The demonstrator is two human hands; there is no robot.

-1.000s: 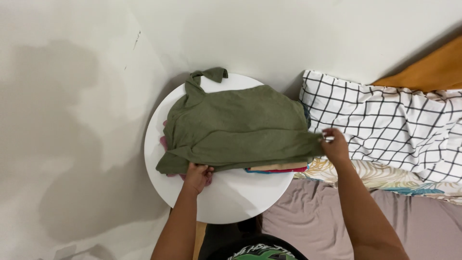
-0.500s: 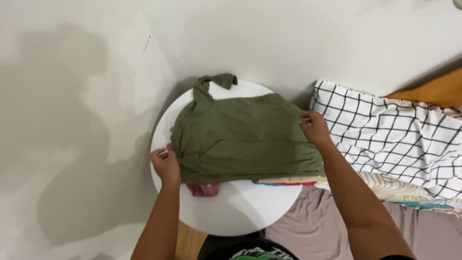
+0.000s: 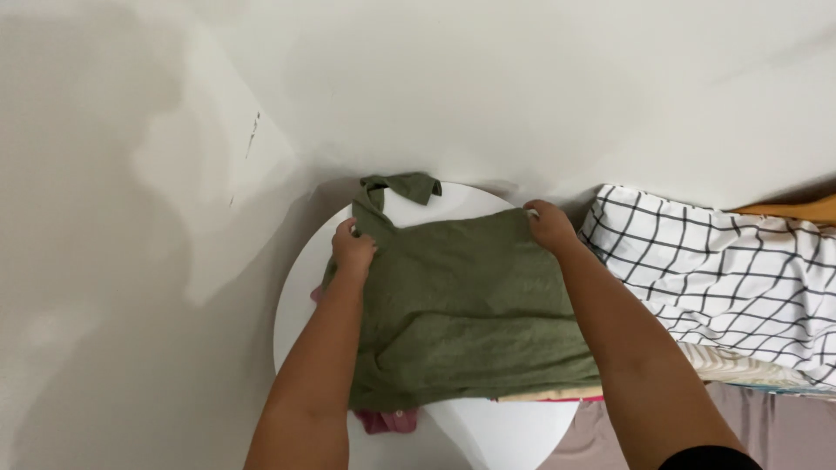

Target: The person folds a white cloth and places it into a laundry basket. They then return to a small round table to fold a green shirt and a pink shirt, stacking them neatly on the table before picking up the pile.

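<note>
Olive-green knit shirt [image 3: 470, 305] lies spread over the round white table [image 3: 514, 435], both hands pinching its far edge: left hand [image 3: 353, 250] closed on the left corner, right hand [image 3: 549, 226] closed on the right. Pink cloth [image 3: 387, 421] peeks from beneath, mostly hidden. Right of the right hand lies a checked blanket [image 3: 723, 270].

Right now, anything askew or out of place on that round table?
Slightly. The green shirt lies skewed, one sleeve flopped out past the far edge near the left hand; the right hand grips the other corner. A pink garment pokes out underneath. No damage visible on the white table.
</note>
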